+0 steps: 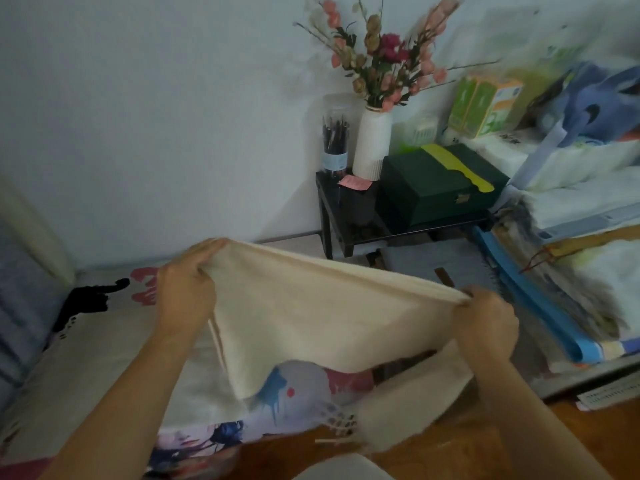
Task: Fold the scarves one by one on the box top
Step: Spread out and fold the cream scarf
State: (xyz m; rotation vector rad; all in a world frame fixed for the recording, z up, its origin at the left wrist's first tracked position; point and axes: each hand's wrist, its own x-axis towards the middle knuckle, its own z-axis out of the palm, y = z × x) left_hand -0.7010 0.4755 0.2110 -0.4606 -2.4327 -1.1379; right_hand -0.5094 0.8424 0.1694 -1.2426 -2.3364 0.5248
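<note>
white vase w/ flowers | dk green box | pencil jar

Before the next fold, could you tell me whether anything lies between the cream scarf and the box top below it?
Nothing visible does. The left hand and right hand hold the cream scarf stretched above the printed box top, whose visible part is bare.

Both forearms reach up from the lower frame; the left hand at centre-left and right hand at centre-right are raised, fingers curled in a pinch.

Both hands grip raised cream scarf.
</note>
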